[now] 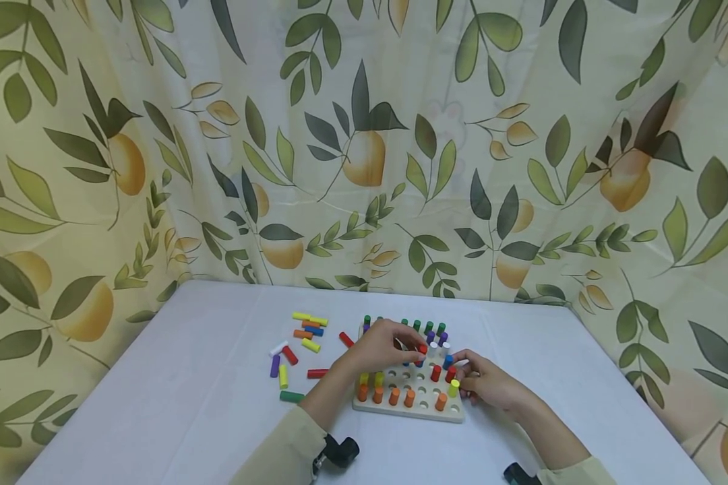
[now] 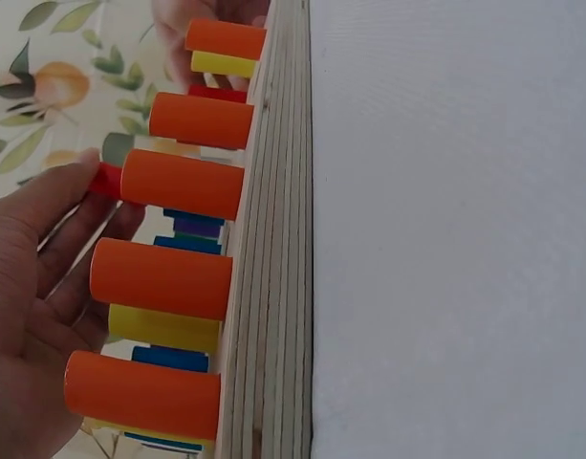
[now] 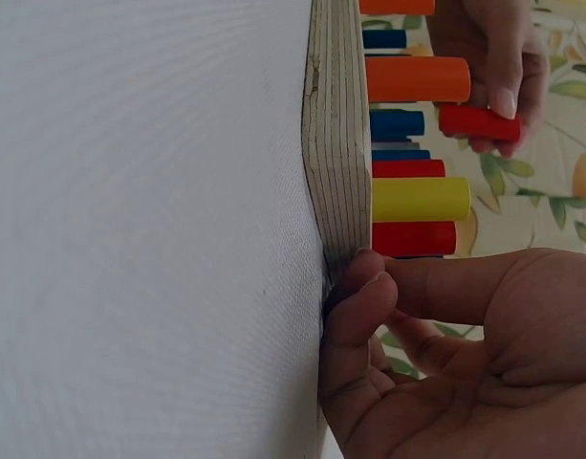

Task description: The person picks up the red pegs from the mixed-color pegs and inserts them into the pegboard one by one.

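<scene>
A wooden pegboard point(image 1: 414, 413) lies on the white table, with colored pegs upright in many of its round holes. My left hand point(image 1: 381, 347) reaches over the board and pinches a red peg point(image 3: 476, 122) between thumb and fingers, above the holes. At the board's right edge, my right hand point(image 1: 493, 385) grips the wood with thumb and curled fingers. Close to those fingers stand a yellow peg point(image 3: 422, 199) and a red peg point(image 3: 414, 237). Orange pegs point(image 2: 168, 279) line the front row. My left hand hides part of the board's middle in the head view.
Left of the board lie several loose pegs, among them a green peg point(image 1: 291, 397), a purple peg point(image 1: 275, 366) and a blue peg point(image 1: 314, 331). Green pegs point(image 1: 429, 327) stand in the back row. A patterned curtain point(image 1: 364, 222) hangs behind the table point(image 1: 176, 377).
</scene>
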{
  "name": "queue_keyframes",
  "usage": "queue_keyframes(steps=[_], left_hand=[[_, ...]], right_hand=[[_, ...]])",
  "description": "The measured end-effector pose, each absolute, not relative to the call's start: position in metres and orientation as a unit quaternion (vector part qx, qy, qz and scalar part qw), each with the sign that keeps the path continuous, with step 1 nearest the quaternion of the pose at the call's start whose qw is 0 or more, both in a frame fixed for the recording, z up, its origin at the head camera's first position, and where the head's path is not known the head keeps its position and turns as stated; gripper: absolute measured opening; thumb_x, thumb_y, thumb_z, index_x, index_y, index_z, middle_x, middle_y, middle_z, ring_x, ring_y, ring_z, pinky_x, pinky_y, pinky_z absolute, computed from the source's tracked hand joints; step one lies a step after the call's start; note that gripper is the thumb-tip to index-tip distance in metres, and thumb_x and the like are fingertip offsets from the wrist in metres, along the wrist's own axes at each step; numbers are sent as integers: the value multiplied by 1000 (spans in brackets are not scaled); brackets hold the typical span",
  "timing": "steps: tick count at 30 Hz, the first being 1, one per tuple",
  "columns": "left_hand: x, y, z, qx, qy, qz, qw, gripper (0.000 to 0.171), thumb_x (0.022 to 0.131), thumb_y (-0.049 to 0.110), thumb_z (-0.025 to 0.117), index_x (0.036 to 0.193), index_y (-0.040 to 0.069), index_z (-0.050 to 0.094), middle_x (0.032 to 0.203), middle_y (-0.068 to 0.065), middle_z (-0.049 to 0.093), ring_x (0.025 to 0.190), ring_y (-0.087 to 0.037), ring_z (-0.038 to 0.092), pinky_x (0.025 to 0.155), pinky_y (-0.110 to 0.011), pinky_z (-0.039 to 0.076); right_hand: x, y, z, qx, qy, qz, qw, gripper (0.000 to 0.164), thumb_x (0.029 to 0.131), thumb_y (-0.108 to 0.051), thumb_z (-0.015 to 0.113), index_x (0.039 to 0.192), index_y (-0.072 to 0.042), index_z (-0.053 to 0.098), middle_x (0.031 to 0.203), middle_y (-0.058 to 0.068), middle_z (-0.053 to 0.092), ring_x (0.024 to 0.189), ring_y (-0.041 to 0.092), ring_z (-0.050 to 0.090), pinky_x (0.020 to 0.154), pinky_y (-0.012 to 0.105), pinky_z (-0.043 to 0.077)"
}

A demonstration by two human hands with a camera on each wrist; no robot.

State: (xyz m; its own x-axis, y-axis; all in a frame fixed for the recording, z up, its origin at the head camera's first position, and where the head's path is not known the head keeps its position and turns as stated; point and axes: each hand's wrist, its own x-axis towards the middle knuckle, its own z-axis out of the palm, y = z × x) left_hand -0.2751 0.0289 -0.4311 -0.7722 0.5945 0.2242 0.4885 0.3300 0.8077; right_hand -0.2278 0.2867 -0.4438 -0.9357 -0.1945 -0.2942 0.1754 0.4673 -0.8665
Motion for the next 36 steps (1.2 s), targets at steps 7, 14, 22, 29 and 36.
queue_keyframes(steps=[7,14,22,29,36], left_hand=[[-274,33,-433,338,812,472,55,17,94,14,79,112,16,79,98,16,71,86,-3,62,79,-20,54],[-272,35,-432,343,812,468,60,17,95,14,78,112,16,79,98,16,71,86,-4,62,79,-20,54],[-272,37,-435,346,810,468,63,17,95,13,78,111,16,79,98,16,71,87,-2,63,80,-20,53],[-273,37,-437,349,810,466,62,17,95,13,78,111,16,79,98,16,72,91,-1,64,84,-21,52],[-272,35,-439,347,812,464,66,18,94,14,79,112,15,79,97,16,71,92,-2,63,85,-21,52]], right_hand=[[-228,287,-444,-12,838,-516,181,40,97,7,56,135,-3,49,102,14,51,81,27,55,66,32,48],[-227,287,-443,-15,840,-512,179,39,96,7,56,133,-3,49,101,14,51,81,27,55,66,32,48],[-226,287,-441,-11,839,-513,180,39,97,8,56,134,-3,49,101,14,50,81,26,55,66,32,48],[-226,287,-441,-13,841,-510,179,40,96,8,55,134,-2,49,101,14,50,81,26,55,67,31,49],[-226,287,-442,-13,841,-509,180,40,96,7,55,135,-3,49,102,13,51,82,26,55,66,31,49]])
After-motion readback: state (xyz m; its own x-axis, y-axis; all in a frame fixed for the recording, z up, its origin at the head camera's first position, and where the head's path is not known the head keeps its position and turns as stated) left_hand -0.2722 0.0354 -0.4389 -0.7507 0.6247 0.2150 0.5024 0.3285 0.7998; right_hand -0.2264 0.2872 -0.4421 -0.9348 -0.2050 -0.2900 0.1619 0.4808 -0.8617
